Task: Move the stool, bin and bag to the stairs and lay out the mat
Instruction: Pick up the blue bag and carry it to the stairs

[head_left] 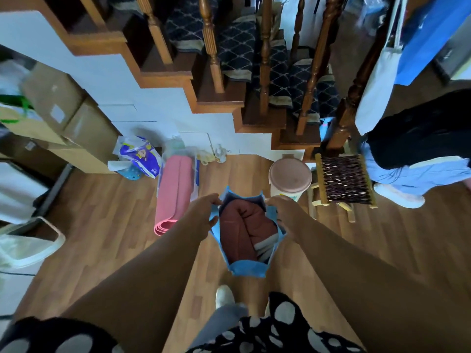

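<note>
Far left, cardboard boxes (63,105) stand against the white panelling under the stairs (216,98), with a printed plastic bag (140,155) at their foot. Next comes the pink mat (173,192), still rolled, lying on the wooden floor (102,212) with its long axis running from the panelling toward the person; it lies just left of the left hand (204,210), which makes that the nearer hand for unrolling it later.

In the middle, the left hand pinches the left rim of the blue bag (248,270) and the right hand (283,207) pinches the right rim. Each is clamped on its own side, holding the mouth spread and showing folded reddish-brown cloth inside. The bag's long axis points away from the person toward the stairs, which lie straight ahead of it, so carrying it forward looks like the step in hand.

To the right, the lidded bin (290,177) sits near the bottom step, with the woven stool (344,179) just beside it by the newel post. Another person's legs show at the far right.
</note>
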